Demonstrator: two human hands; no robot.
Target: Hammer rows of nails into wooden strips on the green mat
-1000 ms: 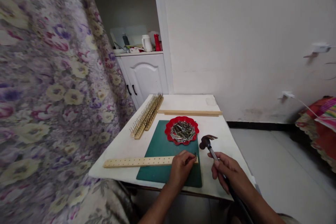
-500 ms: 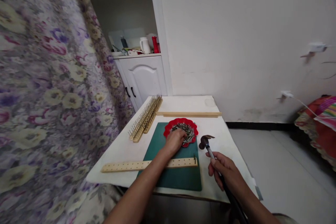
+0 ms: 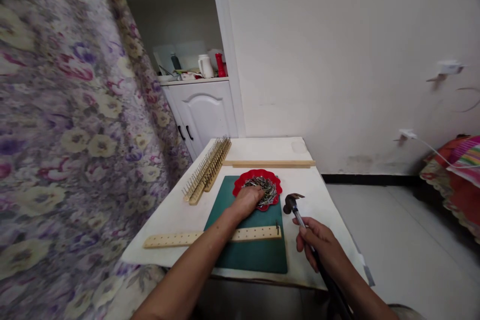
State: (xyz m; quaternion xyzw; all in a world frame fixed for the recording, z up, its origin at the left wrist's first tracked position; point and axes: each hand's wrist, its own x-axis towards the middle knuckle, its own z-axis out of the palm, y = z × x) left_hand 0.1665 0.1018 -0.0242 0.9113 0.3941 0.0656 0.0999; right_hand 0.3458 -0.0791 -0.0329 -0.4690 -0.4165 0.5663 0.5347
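My left hand (image 3: 248,199) reaches into a red scalloped bowl (image 3: 237,183) of loose nails (image 3: 268,190). Its fingertips are down among the nails, so whether they pinch one is hidden. My right hand (image 3: 318,245) is closed around a claw hammer (image 3: 296,209), its head raised near the bowl's right side. Under my left forearm lies a wooden strip (image 3: 172,240) drilled with rows of holes. A nail or two (image 3: 277,228) stand upright at the strip's right end. The bowl and part of the strip rest on a green mat (image 3: 258,257).
Wooden strips studded with upright nails (image 3: 208,170) lie at the table's left back. Plain wooden strips (image 3: 273,164) lie across the back of the white table (image 3: 262,147). A floral curtain (image 3: 75,160) hangs on the left; a white cabinet (image 3: 210,110) stands behind.
My left hand has shifted slightly left within the bowl, its fingers lower among the nails. My right hand and the hammer stay almost in place.
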